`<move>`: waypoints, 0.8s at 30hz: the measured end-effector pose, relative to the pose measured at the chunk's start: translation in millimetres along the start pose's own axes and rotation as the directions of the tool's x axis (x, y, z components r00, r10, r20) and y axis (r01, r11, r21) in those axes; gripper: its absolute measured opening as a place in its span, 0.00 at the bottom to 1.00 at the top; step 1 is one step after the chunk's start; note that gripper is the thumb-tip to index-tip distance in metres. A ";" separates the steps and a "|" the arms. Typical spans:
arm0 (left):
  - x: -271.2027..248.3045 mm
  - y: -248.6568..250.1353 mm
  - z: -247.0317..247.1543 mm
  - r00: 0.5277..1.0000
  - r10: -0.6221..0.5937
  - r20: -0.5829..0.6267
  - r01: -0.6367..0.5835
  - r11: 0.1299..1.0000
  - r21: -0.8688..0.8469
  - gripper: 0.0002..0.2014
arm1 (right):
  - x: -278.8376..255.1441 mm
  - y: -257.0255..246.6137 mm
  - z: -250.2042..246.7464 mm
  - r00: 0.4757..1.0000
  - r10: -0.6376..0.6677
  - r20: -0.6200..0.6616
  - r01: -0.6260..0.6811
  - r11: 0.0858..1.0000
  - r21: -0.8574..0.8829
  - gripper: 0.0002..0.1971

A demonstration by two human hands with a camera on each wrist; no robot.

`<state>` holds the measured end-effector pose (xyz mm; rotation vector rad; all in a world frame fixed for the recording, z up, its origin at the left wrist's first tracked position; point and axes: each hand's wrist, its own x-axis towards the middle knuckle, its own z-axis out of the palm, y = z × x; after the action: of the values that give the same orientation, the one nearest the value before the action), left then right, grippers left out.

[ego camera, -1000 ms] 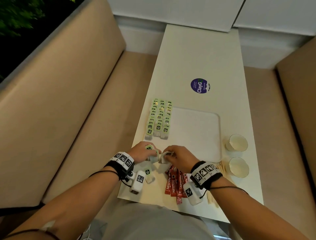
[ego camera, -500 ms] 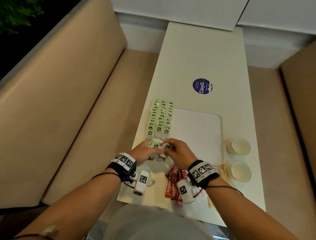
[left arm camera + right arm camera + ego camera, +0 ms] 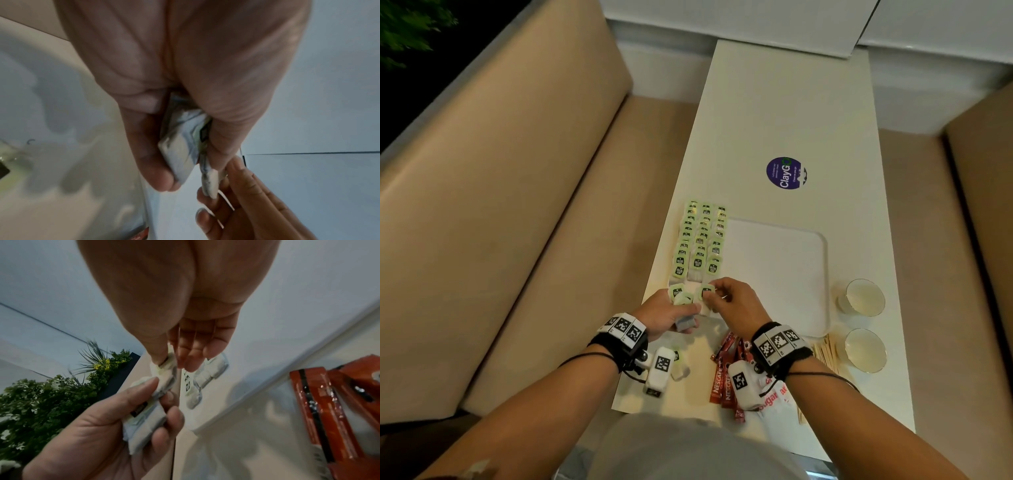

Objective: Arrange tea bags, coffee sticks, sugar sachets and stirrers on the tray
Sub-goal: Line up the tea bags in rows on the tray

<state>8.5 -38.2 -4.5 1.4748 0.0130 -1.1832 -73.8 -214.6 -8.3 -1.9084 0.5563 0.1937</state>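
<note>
My left hand [image 3: 671, 311] grips a small stack of green-labelled tea bags [image 3: 683, 301] just in front of the white tray [image 3: 791, 274]. In the left wrist view, fingers and thumb curl round that stack [image 3: 180, 155]. My right hand [image 3: 726, 298] pinches one tea bag [image 3: 706, 292] off the stack, thumb on top [image 3: 164, 366]. Three rows of tea bags [image 3: 700, 240] lie along the tray's left side. Red coffee sticks [image 3: 726, 373] lie on the table under my right wrist. A sugar sachet [image 3: 777, 397] and wooden stirrers [image 3: 825, 353] lie to the right.
Two paper cups [image 3: 861, 296] [image 3: 865, 349] stand right of the tray. One loose tea bag [image 3: 679, 365] lies near my left wrist. A purple round sticker [image 3: 786, 173] is on the white table [image 3: 774, 102] beyond the tray. Beige benches flank the table.
Both hands moved forward from the table's near edge to the tray's front left corner. The right hand now lifts a single tea bag away from the stack.
</note>
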 end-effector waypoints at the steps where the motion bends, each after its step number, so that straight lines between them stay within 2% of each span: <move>1: 2.1 -0.7 -1.7 1.000 0.004 -0.015 -0.004 1.000 -0.006 0.10 | 0.5 1.3 -0.1 1.000 0.020 0.008 -0.020 1.000 -0.018 0.14; 5: 9.2 -2.9 -7.2 0.999 0.009 -0.050 -0.009 1.000 -0.008 0.13 | -0.9 2.8 0.5 0.989 0.065 0.137 -0.053 0.995 -0.087 0.15; 7: 12.4 -5.2 -9.4 0.999 0.018 -0.035 -0.018 1.000 -0.002 0.12 | 0.1 3.9 3.6 0.986 0.064 0.155 -0.048 0.993 -0.104 0.16; 9: 14.4 -5.5 -10.2 0.999 0.015 -0.040 -0.016 1.000 -0.017 0.10 | 3.1 6.2 7.2 0.987 0.071 0.144 -0.055 0.992 -0.112 0.16; 12: 17.0 -5.8 -13.5 0.993 -0.022 -0.118 0.015 0.998 -0.059 0.04 | 10.0 7.7 13.5 0.991 0.100 0.086 -0.090 0.990 -0.110 0.17; 17: 23.1 -11.2 -23.4 0.980 -0.105 -0.172 0.081 0.987 -0.142 0.11 | 31.8 9.7 25.8 0.987 0.159 0.022 -0.154 0.977 -0.149 0.18; 19: 23.1 -11.1 -26.4 0.981 -0.095 -0.168 0.071 0.987 -0.145 0.11 | 39.2 7.3 30.0 0.986 0.165 0.015 -0.160 0.970 -0.184 0.19; 22: 21.3 -10.0 -29.5 0.986 -0.078 -0.150 0.055 0.987 -0.154 0.18 | 50.4 5.0 35.8 0.979 0.204 0.000 -0.200 0.959 -0.200 0.19; 24: 22.7 -11.3 -32.6 0.982 -0.086 -0.167 0.061 0.987 -0.152 0.17 | 55.1 3.0 39.0 0.972 0.234 -0.016 -0.232 0.952 -0.198 0.18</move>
<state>33.5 -23.7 -34.0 1.4530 0.2697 -1.0860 -22.2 -196.1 -47.6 -2.0299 0.7821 0.4234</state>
